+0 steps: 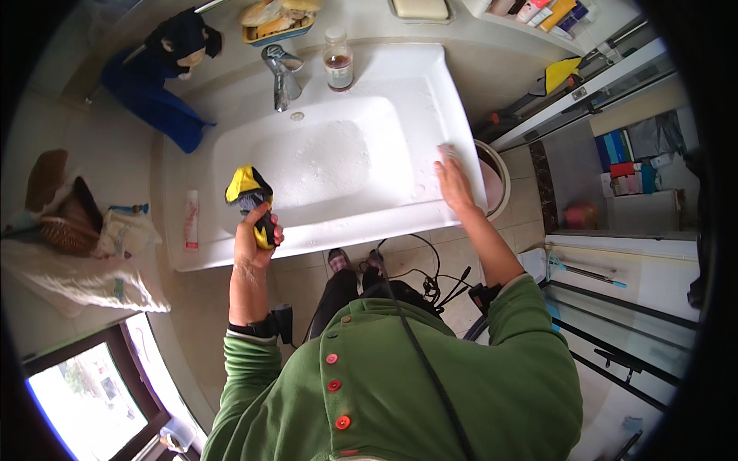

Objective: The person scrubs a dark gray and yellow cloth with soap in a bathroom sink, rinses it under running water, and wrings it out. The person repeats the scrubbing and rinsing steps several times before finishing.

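My left hand (253, 233) grips a bundled yellow, black and grey cloth item (249, 190) over the front left of a white washbasin (392, 216). My right hand (454, 183) lies on the basin's right rim; something pale, perhaps a wad or foam, shows at its fingertips, and I cannot tell what it is. Bubbly water (331, 155) sits in the bowl. Behind the bowl stand a chrome faucet (282, 78) and a glass bottle (338, 63) with a dark red liquid. A white and red tube (191, 222) lies on the left rim.
A blue cloth (155, 109) with a dark plush figure (184, 43) hangs over the back left edge. A soap dish (424, 11) and a basket of sponges (279, 23) are behind. A bucket (497, 178) stands right of the basin. Cables (429, 282) lie by my feet.
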